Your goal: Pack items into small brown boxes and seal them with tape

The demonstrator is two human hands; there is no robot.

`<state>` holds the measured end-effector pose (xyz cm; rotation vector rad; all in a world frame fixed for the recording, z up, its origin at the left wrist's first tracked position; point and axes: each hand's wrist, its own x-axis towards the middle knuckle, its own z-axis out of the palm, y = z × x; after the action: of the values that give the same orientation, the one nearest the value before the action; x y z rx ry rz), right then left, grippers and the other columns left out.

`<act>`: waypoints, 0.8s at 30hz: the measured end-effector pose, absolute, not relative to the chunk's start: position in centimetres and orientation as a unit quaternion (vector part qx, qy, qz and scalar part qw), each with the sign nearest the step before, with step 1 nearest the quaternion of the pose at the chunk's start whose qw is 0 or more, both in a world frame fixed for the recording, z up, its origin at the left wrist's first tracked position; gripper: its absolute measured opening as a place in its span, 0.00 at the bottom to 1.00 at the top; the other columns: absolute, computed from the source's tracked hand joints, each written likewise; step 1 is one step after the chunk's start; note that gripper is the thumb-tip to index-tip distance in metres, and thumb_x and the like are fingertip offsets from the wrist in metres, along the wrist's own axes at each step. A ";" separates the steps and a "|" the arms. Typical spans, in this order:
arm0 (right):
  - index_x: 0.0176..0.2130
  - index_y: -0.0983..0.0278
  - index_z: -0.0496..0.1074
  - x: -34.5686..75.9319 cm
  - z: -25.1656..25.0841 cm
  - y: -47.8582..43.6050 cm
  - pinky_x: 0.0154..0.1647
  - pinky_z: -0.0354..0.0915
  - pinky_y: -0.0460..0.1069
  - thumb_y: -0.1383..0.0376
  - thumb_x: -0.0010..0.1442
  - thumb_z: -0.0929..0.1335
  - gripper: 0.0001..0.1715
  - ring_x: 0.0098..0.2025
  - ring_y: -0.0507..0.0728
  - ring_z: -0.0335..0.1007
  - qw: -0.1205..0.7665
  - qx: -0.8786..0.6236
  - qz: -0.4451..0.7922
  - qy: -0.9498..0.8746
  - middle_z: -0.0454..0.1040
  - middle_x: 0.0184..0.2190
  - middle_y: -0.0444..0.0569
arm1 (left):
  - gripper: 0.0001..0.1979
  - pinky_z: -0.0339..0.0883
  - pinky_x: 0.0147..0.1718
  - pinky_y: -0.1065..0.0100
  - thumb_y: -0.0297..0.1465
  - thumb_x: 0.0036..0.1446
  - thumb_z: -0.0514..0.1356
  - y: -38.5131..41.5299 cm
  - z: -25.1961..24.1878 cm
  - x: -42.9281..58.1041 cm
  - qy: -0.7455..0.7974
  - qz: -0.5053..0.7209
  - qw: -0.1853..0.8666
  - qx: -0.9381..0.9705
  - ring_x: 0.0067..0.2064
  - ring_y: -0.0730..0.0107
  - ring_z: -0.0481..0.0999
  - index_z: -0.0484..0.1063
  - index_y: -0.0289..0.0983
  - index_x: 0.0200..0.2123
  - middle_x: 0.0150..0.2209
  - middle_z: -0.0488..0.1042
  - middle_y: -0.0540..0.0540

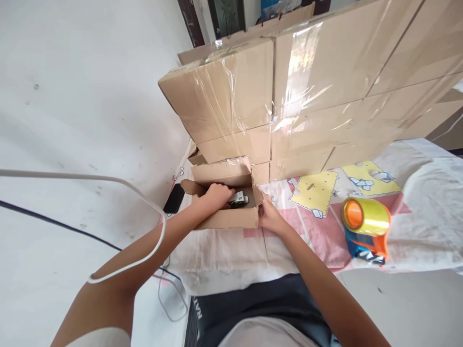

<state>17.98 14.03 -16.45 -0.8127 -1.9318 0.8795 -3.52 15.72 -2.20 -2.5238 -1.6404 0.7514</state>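
Note:
A small open cardboard box (231,219) stands on the cloth-covered table with its flaps up. My left hand (219,195) reaches into it from the left, fingers curled down and partly hidden by the box wall. Close to those fingertips, inside the box, lies a small white-and-dark item with a printed label (238,198); I cannot tell whether the hand grips it. My right hand (269,215) grips the box at its right front corner, thumb near the flap and fingers against the side.
A large stack of taped cardboard boxes (318,96) rises behind. On the right lies an orange and blue tape dispenser (369,246) with a yellowish tape roll (372,215). A black phone (174,198) lies at left by the wall. A white cable (144,193) crosses my left arm.

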 end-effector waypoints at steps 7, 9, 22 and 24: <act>0.76 0.55 0.37 17.9 -16.3 13.7 0.72 0.46 0.68 0.60 0.54 0.76 0.66 0.74 0.71 0.45 0.410 -0.343 0.346 -0.771 0.51 0.73 0.57 | 0.26 0.71 0.39 0.56 0.35 0.55 0.69 13.3 -1.9 -2.5 -0.542 0.231 0.047 -0.806 0.46 0.43 0.81 0.71 0.32 0.55 0.45 0.80 0.29; 0.76 0.54 0.37 17.8 -16.4 13.6 0.72 0.48 0.67 0.59 0.52 0.77 0.68 0.73 0.70 0.45 0.417 -0.341 0.342 -0.770 0.50 0.72 0.58 | 0.25 0.71 0.40 0.57 0.34 0.55 0.69 12.9 -2.0 -2.4 -0.545 0.225 0.051 -0.806 0.46 0.44 0.81 0.71 0.33 0.55 0.46 0.79 0.30; 0.75 0.62 0.31 17.4 -13.7 15.7 0.74 0.43 0.64 0.49 0.39 0.81 0.85 0.75 0.73 0.41 0.433 -0.229 0.368 -0.790 0.44 0.73 0.66 | 0.29 0.75 0.43 0.48 0.29 0.53 0.67 12.6 -1.9 -2.5 -0.530 0.216 0.053 -0.819 0.46 0.37 0.81 0.71 0.34 0.59 0.45 0.80 0.28; 0.75 0.61 0.30 18.0 -14.0 14.7 0.73 0.44 0.63 0.50 0.36 0.82 0.88 0.74 0.73 0.42 0.420 -0.257 0.371 -0.787 0.45 0.72 0.65 | 0.25 0.75 0.43 0.48 0.27 0.54 0.64 12.6 -2.3 -2.2 -0.508 0.214 0.043 -0.833 0.45 0.38 0.82 0.74 0.37 0.57 0.44 0.81 0.30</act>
<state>18.03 14.67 -13.97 -0.6449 -1.9729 0.9309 -2.16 12.64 -2.25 -2.5476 -1.5528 0.6554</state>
